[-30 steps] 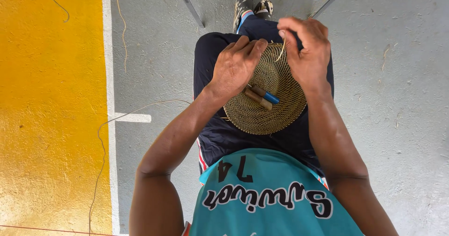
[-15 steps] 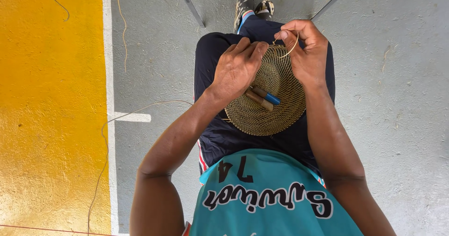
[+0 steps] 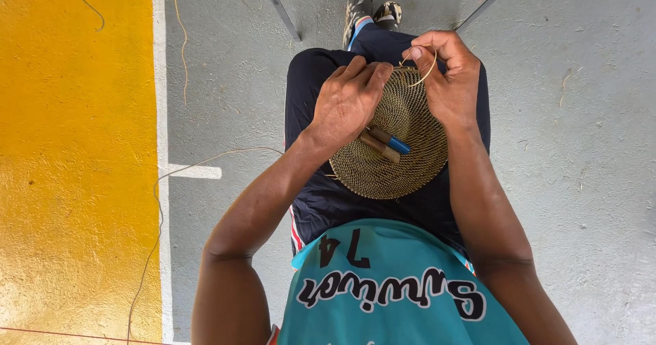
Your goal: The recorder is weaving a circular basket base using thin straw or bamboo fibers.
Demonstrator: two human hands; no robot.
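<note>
Your left hand (image 3: pixel 352 102) lies curled over the far rim of the round woven disc (image 3: pixel 393 147) resting on your lap, fingers closed on its edge, with two slim tools (image 3: pixel 383 143) (one blue-tipped, one brown) tucked under the palm. Your right hand (image 3: pixel 447 78) pinches a thin pale strand (image 3: pixel 429 72) between thumb and fingertips, looped just above the disc's rim.

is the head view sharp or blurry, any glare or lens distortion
Head view: sharp on the round woven straw disc and both hands, left hand, right hand; soft even daylight, mild sheen on the yellow painted floor; wide-angle bending at the edges.
</note>
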